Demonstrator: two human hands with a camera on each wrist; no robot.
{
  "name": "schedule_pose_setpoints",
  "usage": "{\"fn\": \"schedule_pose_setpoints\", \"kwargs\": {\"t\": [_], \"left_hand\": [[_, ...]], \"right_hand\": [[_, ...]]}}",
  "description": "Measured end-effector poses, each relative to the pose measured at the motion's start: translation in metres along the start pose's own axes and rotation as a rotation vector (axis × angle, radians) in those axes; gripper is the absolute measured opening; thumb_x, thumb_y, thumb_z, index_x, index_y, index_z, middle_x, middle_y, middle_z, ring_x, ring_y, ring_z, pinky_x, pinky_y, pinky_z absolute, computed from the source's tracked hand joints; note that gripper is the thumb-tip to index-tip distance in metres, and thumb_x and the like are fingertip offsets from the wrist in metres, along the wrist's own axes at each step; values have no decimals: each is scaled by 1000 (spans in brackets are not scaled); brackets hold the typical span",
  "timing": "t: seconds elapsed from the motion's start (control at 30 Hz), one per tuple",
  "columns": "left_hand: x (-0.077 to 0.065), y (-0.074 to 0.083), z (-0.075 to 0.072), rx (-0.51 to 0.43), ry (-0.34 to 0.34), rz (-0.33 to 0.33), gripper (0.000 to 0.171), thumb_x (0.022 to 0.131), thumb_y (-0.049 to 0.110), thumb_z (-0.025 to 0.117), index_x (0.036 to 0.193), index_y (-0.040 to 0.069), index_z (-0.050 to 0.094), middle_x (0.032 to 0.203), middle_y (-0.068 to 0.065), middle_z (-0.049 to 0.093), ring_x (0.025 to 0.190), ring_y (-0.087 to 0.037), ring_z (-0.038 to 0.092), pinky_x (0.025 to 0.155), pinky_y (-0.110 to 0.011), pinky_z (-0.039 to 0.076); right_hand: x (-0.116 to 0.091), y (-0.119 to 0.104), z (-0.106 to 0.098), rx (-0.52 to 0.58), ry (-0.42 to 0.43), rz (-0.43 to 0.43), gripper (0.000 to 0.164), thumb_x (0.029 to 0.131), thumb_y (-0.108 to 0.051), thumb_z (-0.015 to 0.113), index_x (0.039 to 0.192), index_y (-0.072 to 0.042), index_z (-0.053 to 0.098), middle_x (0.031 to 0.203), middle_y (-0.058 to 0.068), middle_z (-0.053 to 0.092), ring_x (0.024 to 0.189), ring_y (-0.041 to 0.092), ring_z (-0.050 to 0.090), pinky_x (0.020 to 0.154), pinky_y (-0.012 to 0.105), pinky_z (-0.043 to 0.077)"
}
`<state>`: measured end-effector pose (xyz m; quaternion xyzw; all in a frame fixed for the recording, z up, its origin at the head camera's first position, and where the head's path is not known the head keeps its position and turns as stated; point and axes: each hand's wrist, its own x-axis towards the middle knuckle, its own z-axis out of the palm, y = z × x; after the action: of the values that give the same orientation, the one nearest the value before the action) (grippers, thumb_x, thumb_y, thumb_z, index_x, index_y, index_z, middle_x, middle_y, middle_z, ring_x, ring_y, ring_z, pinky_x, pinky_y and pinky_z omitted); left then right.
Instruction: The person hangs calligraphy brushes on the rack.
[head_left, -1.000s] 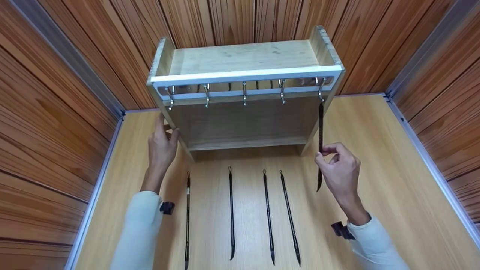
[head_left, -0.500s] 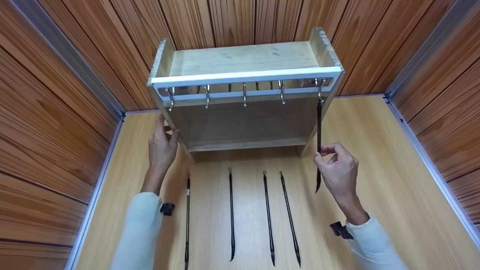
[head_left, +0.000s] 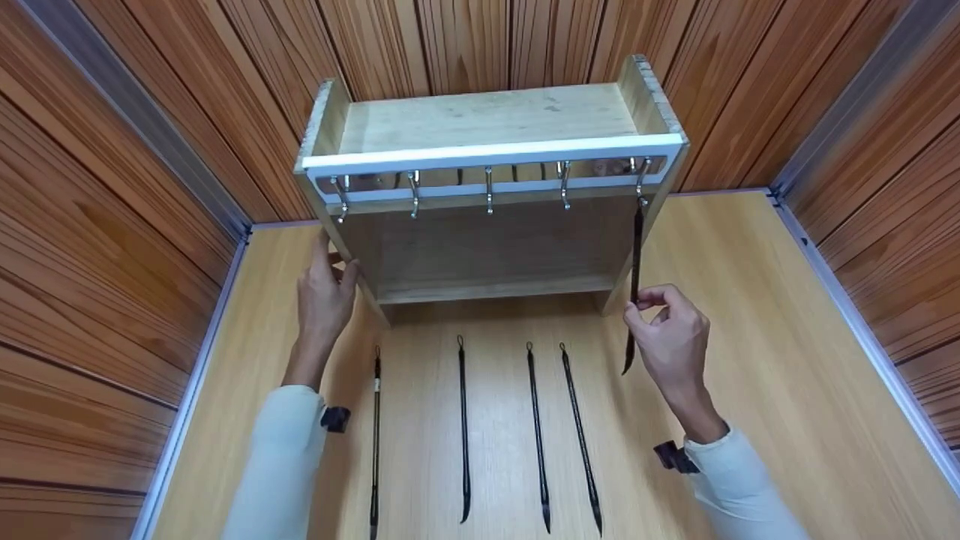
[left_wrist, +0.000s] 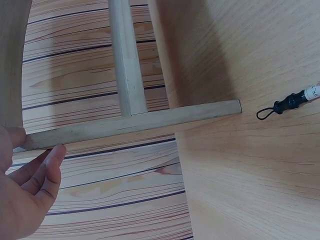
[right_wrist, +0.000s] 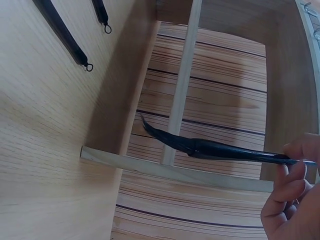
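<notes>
Hanging brush [head_left: 636,255]: long, thin and dark, black bristle tip pointing down; its top loop is on the rightmost hook [head_left: 642,180]; it hangs nearly upright, slightly tilted, in front of the rack's right side panel.
Rack [head_left: 487,112]: pale wooden frame standing upright on the counter against the back wall, with a white front rail carrying five metal hooks.
Spare brushes [head_left: 463,427]: four, lying lengthwise on the counter, loops toward the rack.
</notes>
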<state>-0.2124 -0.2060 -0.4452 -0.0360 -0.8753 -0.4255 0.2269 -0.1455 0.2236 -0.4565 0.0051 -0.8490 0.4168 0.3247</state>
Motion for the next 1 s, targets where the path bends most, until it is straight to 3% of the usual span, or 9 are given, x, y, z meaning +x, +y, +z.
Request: {"fn": "schedule_pose_setpoints", "kwargs": {"t": [0.63,1.0], "left_hand": [[0,0,0,14,0,-2,62,100,5,58,156,8,30,120,-22,66,83,-28,67,64,-37,51],[-1,0,1,10,4,-6,60,101,7,57,155,5,31,118,-23,66,90,-31,67,71,-42,55]], "right_hand": [[4,11,11,48,-21,33,11,85,-1,76,93,1,69,86,9,70,53,14,48,48,15,34],[7,15,14,51,-14,38,11,83,0,76,92,1,69,85,8,71,52,17,51,48,15,34]]}}
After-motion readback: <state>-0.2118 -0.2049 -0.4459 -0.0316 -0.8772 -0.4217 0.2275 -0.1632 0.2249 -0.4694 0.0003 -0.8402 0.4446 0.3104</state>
